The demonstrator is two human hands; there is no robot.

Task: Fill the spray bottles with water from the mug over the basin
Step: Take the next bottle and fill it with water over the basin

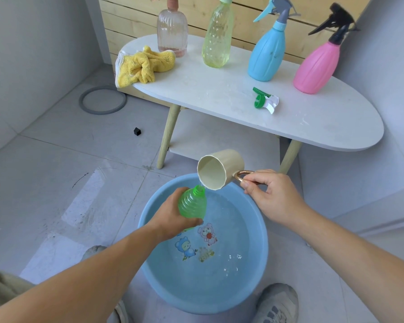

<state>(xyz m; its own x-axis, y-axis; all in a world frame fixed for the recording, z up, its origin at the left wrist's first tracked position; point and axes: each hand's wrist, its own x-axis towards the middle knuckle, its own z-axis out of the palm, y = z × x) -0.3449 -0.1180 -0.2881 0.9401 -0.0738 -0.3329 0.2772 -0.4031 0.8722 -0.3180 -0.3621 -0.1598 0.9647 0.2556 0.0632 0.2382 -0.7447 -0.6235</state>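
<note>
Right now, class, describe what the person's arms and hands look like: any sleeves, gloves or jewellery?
The left hand and right hand are bare: no gloves, rings, watch or bands show. The left forearm and right forearm are uncovered too; no sleeve shows on them.

The white oval table carries a yellow cloth, a clear bottle, a yellow-green bottle, a blue spray bottle, a pink spray bottle and a green spray head; on the tiled floor stand a blue basin, a grey ring and a black block
</note>
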